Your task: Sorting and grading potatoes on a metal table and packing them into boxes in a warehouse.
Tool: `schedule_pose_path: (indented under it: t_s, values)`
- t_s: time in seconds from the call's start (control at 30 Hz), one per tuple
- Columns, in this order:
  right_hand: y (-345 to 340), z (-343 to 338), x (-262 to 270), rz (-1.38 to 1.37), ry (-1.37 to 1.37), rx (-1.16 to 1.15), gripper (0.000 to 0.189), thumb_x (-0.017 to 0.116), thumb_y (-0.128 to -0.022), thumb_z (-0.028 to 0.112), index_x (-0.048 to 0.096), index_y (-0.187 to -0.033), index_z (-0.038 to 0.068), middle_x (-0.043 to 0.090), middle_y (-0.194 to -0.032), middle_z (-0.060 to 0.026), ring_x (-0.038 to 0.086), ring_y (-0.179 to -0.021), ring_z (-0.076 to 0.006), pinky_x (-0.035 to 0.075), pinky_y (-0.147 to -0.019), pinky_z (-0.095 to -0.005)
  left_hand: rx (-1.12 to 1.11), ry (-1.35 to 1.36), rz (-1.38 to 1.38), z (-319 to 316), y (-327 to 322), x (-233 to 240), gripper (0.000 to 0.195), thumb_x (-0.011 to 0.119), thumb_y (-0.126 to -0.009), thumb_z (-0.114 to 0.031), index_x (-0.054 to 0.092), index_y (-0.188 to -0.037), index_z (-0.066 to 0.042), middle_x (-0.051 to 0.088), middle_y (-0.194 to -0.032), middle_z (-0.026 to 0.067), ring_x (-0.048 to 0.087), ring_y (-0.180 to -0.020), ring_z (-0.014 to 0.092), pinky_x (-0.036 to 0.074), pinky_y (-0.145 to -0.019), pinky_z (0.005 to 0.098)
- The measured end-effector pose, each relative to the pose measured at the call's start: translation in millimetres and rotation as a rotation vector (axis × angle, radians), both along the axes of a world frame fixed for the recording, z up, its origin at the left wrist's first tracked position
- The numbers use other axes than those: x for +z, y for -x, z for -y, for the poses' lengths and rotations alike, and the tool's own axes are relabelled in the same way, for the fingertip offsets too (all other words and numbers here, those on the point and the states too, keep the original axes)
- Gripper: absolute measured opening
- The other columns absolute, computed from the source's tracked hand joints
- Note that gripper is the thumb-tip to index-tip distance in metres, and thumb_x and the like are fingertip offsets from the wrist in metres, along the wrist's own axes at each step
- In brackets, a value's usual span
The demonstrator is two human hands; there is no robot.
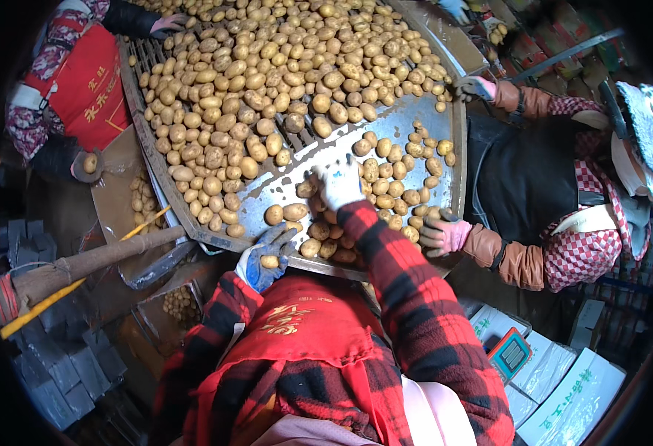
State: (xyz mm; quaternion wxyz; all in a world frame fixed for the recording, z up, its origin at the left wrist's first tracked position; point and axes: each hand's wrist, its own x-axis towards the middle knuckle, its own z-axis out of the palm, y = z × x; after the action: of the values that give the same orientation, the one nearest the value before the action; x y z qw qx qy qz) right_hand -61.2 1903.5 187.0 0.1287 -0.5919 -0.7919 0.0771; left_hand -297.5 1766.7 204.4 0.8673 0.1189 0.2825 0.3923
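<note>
Many potatoes (237, 111) cover a metal sorting table (259, 192) with a slatted upper part and a smooth sheet-metal lower part. My left hand (268, 256), in a blue and grey work glove, is at the table's near edge, palm up, with a small potato (269, 261) lying in it. My right hand (335, 181), in a white glove with dark fingertips, reaches over the sheet-metal part, beside a brownish potato (306, 189); whether its fingers grip a potato is hidden. Several potatoes lie under and beside my right forearm.
A co-worker at the right rests both gloved hands (443, 233) at the table's rim. Another in a red apron (89, 83) stands at the left, holding a potato (90, 163). A wooden pole (92, 259) is at the left. Cartons (572, 398) and a scale display (509, 355) are at lower right.
</note>
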Motion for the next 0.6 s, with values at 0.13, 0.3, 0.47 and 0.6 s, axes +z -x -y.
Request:
schedule_pose_path:
  t_s: [0.13,0.3,0.47,0.6]
  values:
    - [55,65,66,-0.398,0.43,0.236,0.024,0.067,-0.081,0.023,0.071,-0.105,0.017,0.068,-0.095,-0.0094,0.06,-0.107,-0.0286,0.041,-0.098,-0.0459,0.106,0.302,0.066,-5,25,19,0.045,0.039,-0.103,-0.023,0.041,-0.147,-0.015,0.049,-0.142,0.0056,0.055,-0.115,0.021,0.048,-0.066,0.0233]
    - [107,51,49,-0.274,-0.065,0.108,0.039,0.063,-0.085,0.021,0.059,-0.123,0.012,0.06,-0.114,-0.0131,0.057,-0.108,-0.0325,0.035,-0.105,-0.0532,0.183,0.555,0.162,-3,78,-4,0.032,0.048,-0.102,-0.029,0.058,-0.129,-0.014,0.064,-0.122,0.0072,0.065,-0.09,0.02,0.05,-0.059,0.0295]
    - [63,90,-2,-0.147,0.027,0.12,0.041,0.065,-0.082,0.02,0.058,-0.122,0.014,0.058,-0.118,-0.0088,0.051,-0.119,-0.0302,0.028,-0.109,-0.0605,0.153,0.505,0.022,-13,89,-6,0.027,0.053,-0.101,-0.029,0.06,-0.121,-0.014,0.065,-0.104,0.0043,0.065,-0.086,0.018,0.05,-0.057,0.0274]
    - [9,123,6,-0.057,-0.023,-0.088,0.036,0.067,-0.08,0.017,0.063,-0.115,0.017,0.06,-0.123,-0.0046,0.053,-0.123,-0.0255,0.027,-0.11,-0.0613,0.166,0.449,-0.023,-18,68,9,0.027,0.057,-0.098,-0.029,0.061,-0.116,-0.009,0.062,-0.101,0.0039,0.063,-0.084,0.018,0.049,-0.058,0.0272]
